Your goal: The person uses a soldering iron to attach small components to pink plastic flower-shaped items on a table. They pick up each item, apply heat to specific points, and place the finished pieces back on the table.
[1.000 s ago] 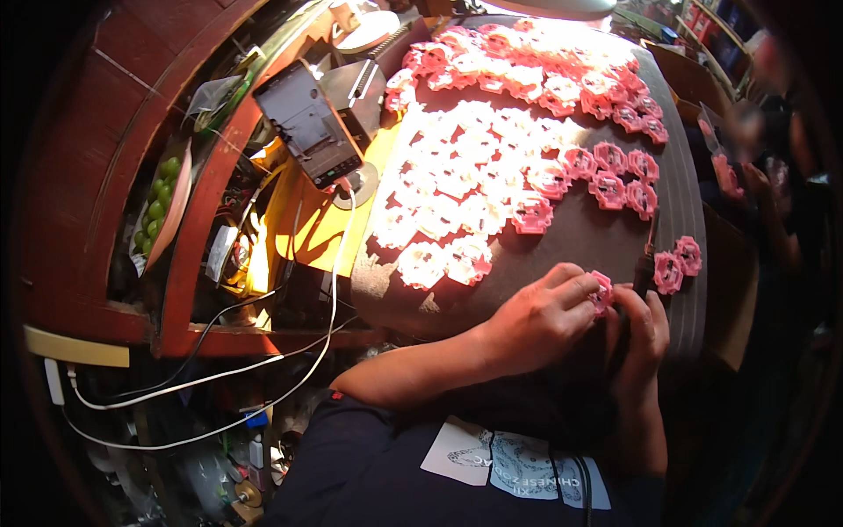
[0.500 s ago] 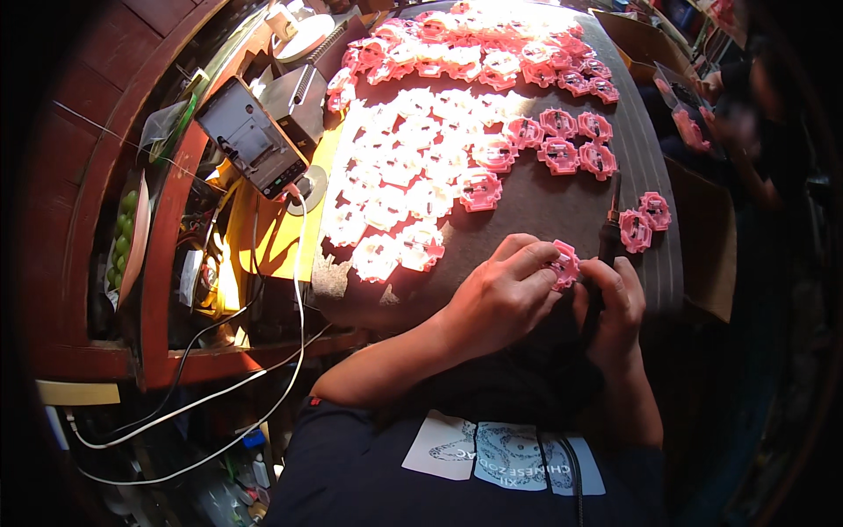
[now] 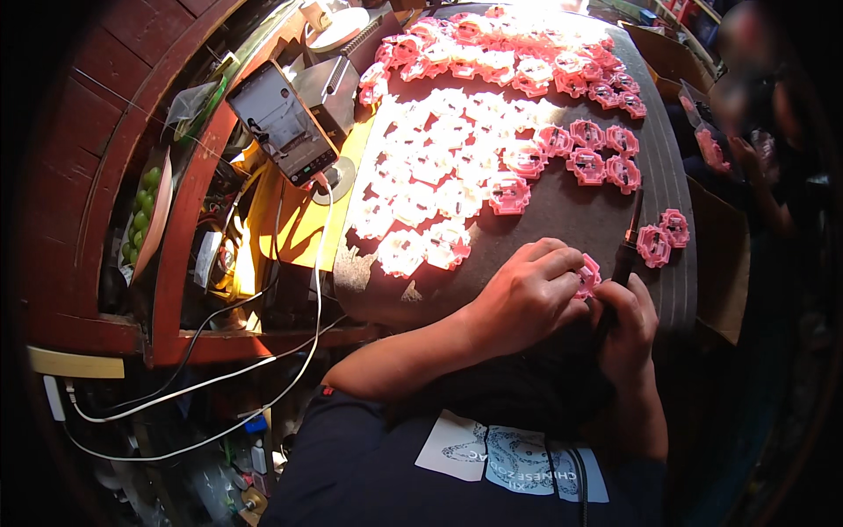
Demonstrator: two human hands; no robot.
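Note:
My left hand [image 3: 533, 285] pinches a small pink plastic part [image 3: 590, 274] near the front edge of the dark work surface. Fingers hide much of that part. In my right hand [image 3: 634, 329] is a soldering iron [image 3: 624, 260] with a black handle, a copper-coloured collar and a dark tip pointing up and away. The right fingertips come close to the held part; whether they touch it I cannot make out. Just right of the iron lie two pink parts [image 3: 654, 246] side by side. Beyond my hands, many similar parts [image 3: 509, 193] with dark pieces inside lie in rows.
A phone [image 3: 283, 123] with a white cable [image 3: 318, 290] leans at the left, beside a yellow sheet [image 3: 290, 230]. Green round fruits [image 3: 140, 215] sit at the far left. A cardboard box [image 3: 720, 263] stands right of the surface [image 3: 562, 224]. Another person [image 3: 764, 149] is beyond it.
The whole view has shifted, so the surface and phone appear farther right. My left fingers cover more of the pink part. The iron stays in my right hand, and the phone's picture differs.

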